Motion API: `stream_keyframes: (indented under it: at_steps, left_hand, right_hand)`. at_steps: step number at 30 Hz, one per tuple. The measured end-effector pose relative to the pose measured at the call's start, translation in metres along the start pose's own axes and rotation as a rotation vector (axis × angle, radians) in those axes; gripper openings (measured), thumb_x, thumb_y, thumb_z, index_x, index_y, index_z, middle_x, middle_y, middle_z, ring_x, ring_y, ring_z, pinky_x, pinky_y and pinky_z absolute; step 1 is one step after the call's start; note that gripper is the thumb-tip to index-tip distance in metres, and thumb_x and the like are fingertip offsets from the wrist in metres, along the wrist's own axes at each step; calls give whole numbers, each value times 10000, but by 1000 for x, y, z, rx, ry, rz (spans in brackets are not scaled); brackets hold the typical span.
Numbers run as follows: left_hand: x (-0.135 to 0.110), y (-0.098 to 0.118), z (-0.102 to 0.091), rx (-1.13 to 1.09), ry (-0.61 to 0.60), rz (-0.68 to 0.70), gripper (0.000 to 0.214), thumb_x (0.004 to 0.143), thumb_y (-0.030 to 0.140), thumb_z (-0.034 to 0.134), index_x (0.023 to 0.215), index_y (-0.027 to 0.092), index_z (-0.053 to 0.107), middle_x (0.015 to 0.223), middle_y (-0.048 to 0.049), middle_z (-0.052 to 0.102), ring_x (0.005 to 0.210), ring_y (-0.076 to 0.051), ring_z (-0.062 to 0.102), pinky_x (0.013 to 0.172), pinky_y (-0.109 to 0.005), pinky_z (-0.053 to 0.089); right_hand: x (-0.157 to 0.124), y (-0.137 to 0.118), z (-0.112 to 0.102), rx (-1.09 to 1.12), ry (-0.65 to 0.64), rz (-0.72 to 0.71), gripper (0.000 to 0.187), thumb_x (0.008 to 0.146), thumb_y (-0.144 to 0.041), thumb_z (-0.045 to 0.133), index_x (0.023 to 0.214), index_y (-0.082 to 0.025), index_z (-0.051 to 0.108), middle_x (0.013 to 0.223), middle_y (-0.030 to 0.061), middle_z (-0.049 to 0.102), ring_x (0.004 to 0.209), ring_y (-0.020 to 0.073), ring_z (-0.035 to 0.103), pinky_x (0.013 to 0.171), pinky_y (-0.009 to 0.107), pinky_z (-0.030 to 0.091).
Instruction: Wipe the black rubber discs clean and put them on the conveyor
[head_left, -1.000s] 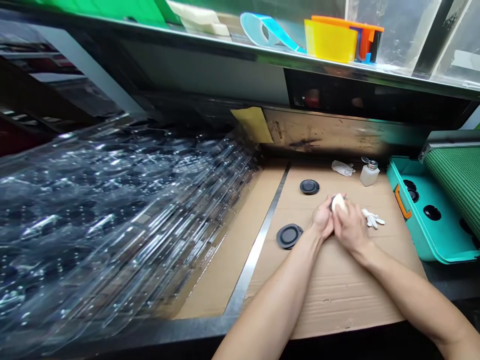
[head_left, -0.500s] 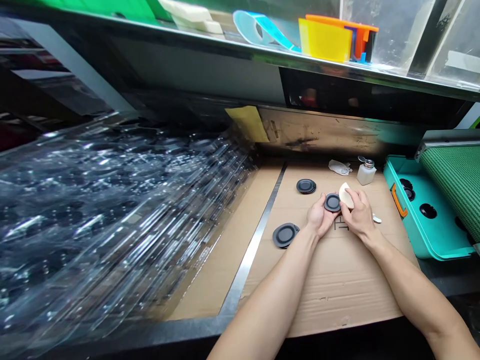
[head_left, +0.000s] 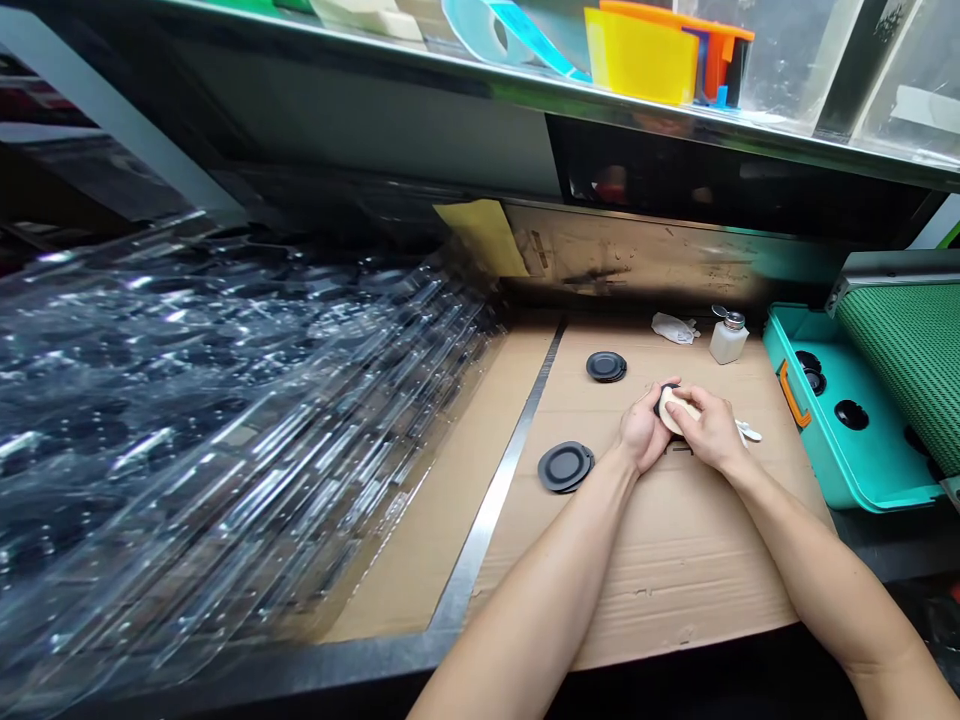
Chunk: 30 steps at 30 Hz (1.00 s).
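My left hand (head_left: 641, 432) is closed around a small black round disc (head_left: 661, 402), held just above the cardboard sheet (head_left: 675, 560). My right hand (head_left: 709, 430) pinches a cream-coloured pad (head_left: 673, 410) and presses it onto the disc's face. Two more black discs lie on the cardboard: one (head_left: 565, 466) left of my hands, another (head_left: 606, 366) farther back.
A tall slanted stack of clear plastic trays (head_left: 210, 420) fills the left. A small white pump bottle (head_left: 727, 338) and a crumpled white wipe (head_left: 673, 327) sit at the back. A teal bin (head_left: 840, 420) with black parts stands right, under a green belt (head_left: 907, 350).
Half a second ago the pad was lifted off to the right and the disc's face showed; now the pad is back down on the disc.
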<state>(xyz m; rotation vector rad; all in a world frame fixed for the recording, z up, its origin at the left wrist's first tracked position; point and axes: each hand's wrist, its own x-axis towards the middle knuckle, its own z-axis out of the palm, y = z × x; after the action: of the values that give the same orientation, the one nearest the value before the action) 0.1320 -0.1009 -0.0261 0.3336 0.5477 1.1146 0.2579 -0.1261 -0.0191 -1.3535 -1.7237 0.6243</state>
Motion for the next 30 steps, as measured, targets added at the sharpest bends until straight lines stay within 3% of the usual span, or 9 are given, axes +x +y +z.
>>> stream_keyframes:
  at_steps: [3, 6, 11, 16, 20, 23, 27, 30]
  left_hand:
    - [-1, 1, -1, -8, 21, -38, 336, 1050, 318, 394, 1063, 139, 678, 1119, -166, 726, 1099, -271, 696, 1057, -485, 511]
    - [-1, -2, -2, -5, 21, -37, 345, 1048, 333, 412, 1062, 119, 682, 1137, -191, 724, 1126, -294, 691, 1067, -510, 503]
    - [4, -10, -4, 10, 11, 10, 342, 1059, 305, 408, 1056, 106, 685, 1111, -174, 736, 1122, -273, 694, 1049, -486, 523]
    - [4, -9, -6, -38, 27, -34, 423, 1076, 332, 355, 993, 97, 697, 1062, -168, 749, 1094, -245, 705, 1047, -396, 533]
    - [4, -8, -4, -55, 47, -21, 403, 1075, 311, 355, 1052, 100, 697, 1066, -154, 757, 1085, -241, 709, 1038, -431, 547]
    - [5, -10, -4, -57, 32, -26, 371, 1060, 308, 405, 1098, 89, 702, 1112, -175, 751, 1121, -252, 701, 1055, -417, 539]
    - [5, -12, -4, -61, 45, 0, 394, 1073, 307, 370, 1091, 95, 702, 1110, -163, 755, 1125, -240, 702, 1056, -402, 540]
    - [4, -13, -2, -73, 32, -10, 391, 1071, 311, 378, 1079, 102, 708, 1115, -166, 753, 1145, -240, 695, 1065, -389, 532]
  right_hand:
    - [4, 5, -8, 45, -166, 72, 310, 901, -413, 624, 1072, -181, 736, 998, 37, 767, 881, 185, 705, 790, 269, 520]
    - [7, 6, -26, -70, -290, 137, 245, 871, -361, 657, 1007, -184, 759, 933, 21, 770, 823, 176, 700, 734, 246, 499]
    - [6, -12, -29, -440, 11, 127, 275, 964, -325, 554, 1180, -223, 690, 1068, 48, 771, 928, 202, 707, 805, 271, 483]
    - [3, -26, -11, -691, -159, 61, 350, 1017, -465, 489, 1309, -296, 581, 1057, 43, 772, 892, 243, 715, 760, 296, 460]
    - [3, -22, -8, -843, -46, 181, 392, 1062, -470, 375, 1336, -249, 548, 1055, 92, 766, 864, 253, 715, 722, 296, 438]
    - [2, -19, -2, -878, -103, 83, 430, 1067, -473, 361, 1377, -223, 524, 1110, 116, 752, 900, 242, 716, 718, 281, 433]
    - [2, -18, 5, -922, -52, 128, 420, 1085, -449, 308, 1342, -204, 532, 1099, 118, 748, 880, 231, 718, 706, 273, 430]
    - [2, -17, 6, -911, -68, 64, 411, 1080, -468, 338, 1326, -204, 536, 1100, 114, 747, 883, 234, 722, 699, 272, 418]
